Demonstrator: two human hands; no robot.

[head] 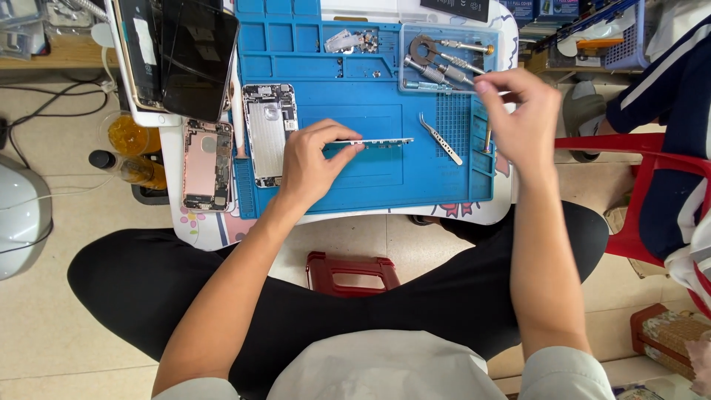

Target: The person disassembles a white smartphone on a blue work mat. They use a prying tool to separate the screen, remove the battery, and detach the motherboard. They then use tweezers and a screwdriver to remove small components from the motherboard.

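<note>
My left hand (pixel 311 159) grips a phone body (pixel 381 141) standing on its edge over the blue work mat (pixel 370 185), so only its thin silver side shows. My right hand (pixel 522 118) hovers at the mat's right side, fingers pinched on a thin screwdriver (pixel 495 94) just below a clear tray of screwdrivers (pixel 444 59). Curved metal tweezers (pixel 440 138) lie on the mat between my hands.
An opened silver phone shell (pixel 269 133) and an opened pink phone shell (pixel 207 164) lie at the mat's left. Dark screens (pixel 181 52) are stacked at the back left. A red stool (pixel 352 272) stands under the small table. A person on a red chair (pixel 644 200) sits at right.
</note>
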